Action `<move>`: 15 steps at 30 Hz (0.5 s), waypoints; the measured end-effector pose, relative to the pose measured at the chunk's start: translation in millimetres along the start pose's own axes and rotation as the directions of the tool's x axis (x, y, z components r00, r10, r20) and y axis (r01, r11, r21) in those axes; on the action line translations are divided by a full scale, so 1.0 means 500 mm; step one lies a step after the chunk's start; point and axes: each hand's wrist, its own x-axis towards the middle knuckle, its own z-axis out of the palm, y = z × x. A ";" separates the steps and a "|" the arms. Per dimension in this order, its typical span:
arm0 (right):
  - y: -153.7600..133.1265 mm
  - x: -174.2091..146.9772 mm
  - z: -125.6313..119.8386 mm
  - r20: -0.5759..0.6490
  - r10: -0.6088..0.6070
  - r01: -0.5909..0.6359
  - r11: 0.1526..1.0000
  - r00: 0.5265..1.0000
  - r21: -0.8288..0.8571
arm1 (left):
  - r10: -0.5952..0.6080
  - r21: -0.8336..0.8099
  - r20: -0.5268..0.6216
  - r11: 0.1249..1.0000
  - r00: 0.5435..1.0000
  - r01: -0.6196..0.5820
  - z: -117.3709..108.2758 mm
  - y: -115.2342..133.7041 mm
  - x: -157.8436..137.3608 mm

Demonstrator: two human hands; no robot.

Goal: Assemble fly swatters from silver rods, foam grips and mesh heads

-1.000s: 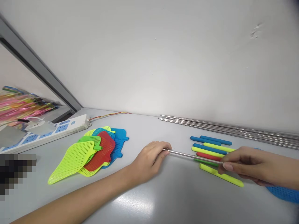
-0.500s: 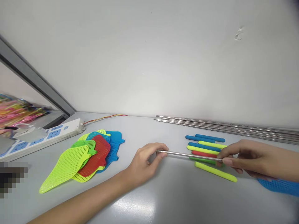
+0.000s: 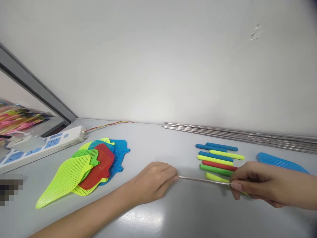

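Observation:
Between my hands a thin metal rod (image 3: 204, 179) is held nearly level above the table. My left hand (image 3: 157, 181) is closed round its left end, which the fingers hide. My right hand (image 3: 255, 185) pinches the other end between thumb and fingers. Behind the rod lie several plastic handle tubes, among them a red tube (image 3: 218, 165), a green tube (image 3: 218, 170) and a blue tube (image 3: 215, 156). A yellow tube (image 3: 214, 177) is partly covered by the rod and my right hand. Left of my left hand, perforated fly swatter heads overlap, with a red head (image 3: 100, 162) near the middle.
Several long metal rods (image 3: 223, 134) lie along the wall. A blue ribbed plastic piece (image 3: 279, 162) is behind my right hand. A power strip (image 3: 49, 145) with a plug sits at the left, near a metal post (image 3: 37, 84). Colourful wrapped items (image 3: 19, 119) lie beyond it.
Both hands have moved lower in the picture, toward me, with the rod. My left hand has closed further over its end. The blue ribbed piece shows more behind my right hand.

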 end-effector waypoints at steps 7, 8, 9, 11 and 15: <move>-0.002 0.009 0.017 0.153 0.062 -0.070 0.996 0.986 0.048 | 0.003 0.047 0.064 0.999 0.998 -0.006 -0.003 0.004 -0.003; -0.001 0.010 0.020 0.154 0.062 -0.070 0.996 0.986 0.050 | 0.004 0.044 0.068 0.999 0.998 -0.007 -0.002 0.005 -0.004; 0.001 0.011 0.023 0.152 0.059 -0.067 0.996 0.987 0.051 | 0.004 0.043 0.071 0.999 0.997 -0.007 -0.002 0.005 -0.005; 0.004 0.012 0.027 0.145 0.053 -0.061 0.997 0.988 0.052 | 0.005 0.049 0.080 0.999 0.997 -0.008 0.000 0.006 -0.006; 0.004 0.010 0.031 0.147 0.062 -0.071 0.996 0.987 0.055 | 0.006 0.063 0.087 0.998 0.996 -0.012 0.000 0.007 -0.008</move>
